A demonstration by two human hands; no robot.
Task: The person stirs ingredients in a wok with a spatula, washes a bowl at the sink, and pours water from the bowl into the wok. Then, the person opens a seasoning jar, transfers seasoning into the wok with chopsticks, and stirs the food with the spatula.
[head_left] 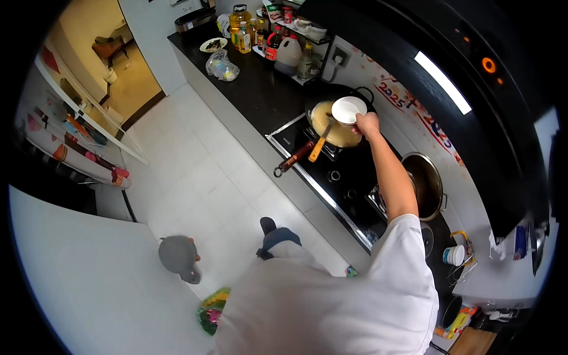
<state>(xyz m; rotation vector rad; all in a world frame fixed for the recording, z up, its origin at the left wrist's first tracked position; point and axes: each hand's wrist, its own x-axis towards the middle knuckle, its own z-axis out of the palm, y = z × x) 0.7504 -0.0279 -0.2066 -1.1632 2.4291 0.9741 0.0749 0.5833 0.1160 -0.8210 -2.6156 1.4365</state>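
Observation:
My right hand (367,124) grips a small white bowl (349,109) by its rim, over the far side of a wok. Pale yellow liquid (322,116) lies in the wok. A spatula with an orange-yellow handle (318,149) leans in the wok, its blade end in the liquid. The wok's dark red handle (297,157) points toward the counter's front edge. Whether anything is inside the bowl is hard to make out; its inside looks white. My left hand is out of view.
A large metal pot (435,177) stands by the other burner. Bottles (239,26), a plastic bag (222,66) and a plate of dark food (213,45) occupy the counter's far end. A range hood (503,118) hangs above. On the floor lies a grey rounded object (178,254).

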